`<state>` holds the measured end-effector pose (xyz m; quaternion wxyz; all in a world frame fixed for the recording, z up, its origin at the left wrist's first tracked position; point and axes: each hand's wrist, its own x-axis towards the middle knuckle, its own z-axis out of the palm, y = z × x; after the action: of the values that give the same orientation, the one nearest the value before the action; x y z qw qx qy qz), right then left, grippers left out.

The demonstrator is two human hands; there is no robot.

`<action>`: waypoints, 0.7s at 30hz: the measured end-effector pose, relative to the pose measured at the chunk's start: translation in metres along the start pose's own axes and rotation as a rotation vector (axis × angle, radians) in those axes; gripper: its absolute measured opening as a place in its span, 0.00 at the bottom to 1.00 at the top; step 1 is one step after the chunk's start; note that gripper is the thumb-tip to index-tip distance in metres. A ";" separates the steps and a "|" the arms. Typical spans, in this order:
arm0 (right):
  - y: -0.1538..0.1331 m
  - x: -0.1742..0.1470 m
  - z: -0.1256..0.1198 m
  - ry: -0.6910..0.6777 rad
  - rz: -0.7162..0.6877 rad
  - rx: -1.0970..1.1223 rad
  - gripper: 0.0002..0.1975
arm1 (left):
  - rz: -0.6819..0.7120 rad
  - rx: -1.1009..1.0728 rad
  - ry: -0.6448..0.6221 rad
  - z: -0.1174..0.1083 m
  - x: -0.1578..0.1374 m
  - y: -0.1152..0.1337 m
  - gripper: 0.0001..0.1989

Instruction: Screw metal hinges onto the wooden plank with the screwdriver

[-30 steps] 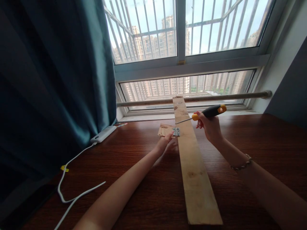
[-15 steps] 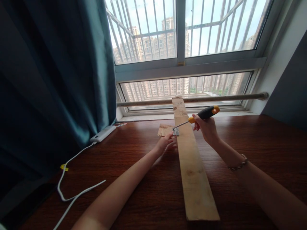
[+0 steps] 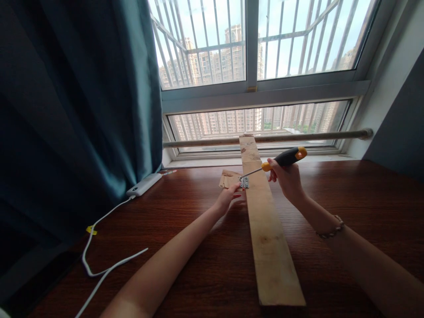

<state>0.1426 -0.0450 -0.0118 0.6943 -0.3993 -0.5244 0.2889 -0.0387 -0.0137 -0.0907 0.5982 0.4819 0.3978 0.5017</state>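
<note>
Right hand (image 3: 287, 177) grips screwdriver (image 3: 266, 166); tip, earlier beyond hinge (image 3: 245, 182), now meets it. Left hand (image 3: 228, 198) still holds small board (image 3: 228, 177).

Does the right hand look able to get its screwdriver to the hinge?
Apparently yes: the screwdriver reaches over the long board to the hinge unblocked, though the left hand crowds it.

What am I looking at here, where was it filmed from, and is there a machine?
No machine shows: these are a person's bare hands, seen by a camera worn on the head, looking forward and down. The right hand holds a black and orange screwdriver, its tip at a metal hinge. The left hand is at the hinge and a small wooden piece. Beside that piece lies a long board. A white device and white cable lie on the dark wooden surface.
</note>
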 end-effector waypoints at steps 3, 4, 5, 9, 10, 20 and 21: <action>0.001 0.000 0.000 0.011 0.005 -0.017 0.21 | 0.002 -0.007 0.001 0.001 -0.001 0.001 0.16; 0.002 0.000 0.000 0.016 0.005 -0.013 0.20 | 0.001 -0.012 0.002 0.001 -0.001 0.001 0.16; 0.002 0.000 0.000 0.022 0.001 -0.007 0.20 | 0.002 -0.017 0.003 0.001 -0.001 0.001 0.16; 0.001 0.001 -0.001 0.033 -0.014 0.021 0.20 | 0.009 -0.031 0.014 0.001 -0.001 0.001 0.15; 0.001 0.001 -0.001 0.030 -0.013 0.025 0.20 | 0.008 -0.033 0.015 0.002 -0.001 0.001 0.15; 0.000 0.005 -0.004 0.013 0.024 -0.007 0.14 | 0.010 -0.025 0.020 0.003 -0.003 0.003 0.15; -0.001 0.006 -0.004 0.017 0.024 -0.002 0.12 | 0.010 -0.026 0.018 0.003 -0.003 0.003 0.15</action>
<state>0.1483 -0.0415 -0.0087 0.6947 -0.4087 -0.5140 0.2935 -0.0372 -0.0171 -0.0874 0.5982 0.4716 0.3944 0.5140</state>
